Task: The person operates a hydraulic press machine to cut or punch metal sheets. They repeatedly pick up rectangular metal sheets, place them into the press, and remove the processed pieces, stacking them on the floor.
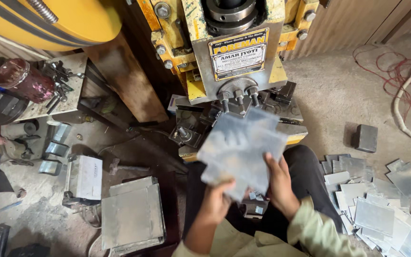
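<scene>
My left hand (217,202) and my right hand (279,183) both hold a thin grey sheet-metal piece (241,145), blurred, tilted up in front of a yellow and grey press machine (236,62). The left hand grips the sheet's lower left corner, the right hand its lower right edge. The sheet hides part of the press bed (288,112) below the ram. My dark trouser leg (310,176) shows under the hands.
A heap of cut metal sheets (376,209) lies on the floor at right, with a dark block (366,138) nearby. A stack of larger sheets (132,216) and a white box (86,178) sit at left. Tools and a red can (24,81) crowd a bench. Red wires (396,71) trail at far right.
</scene>
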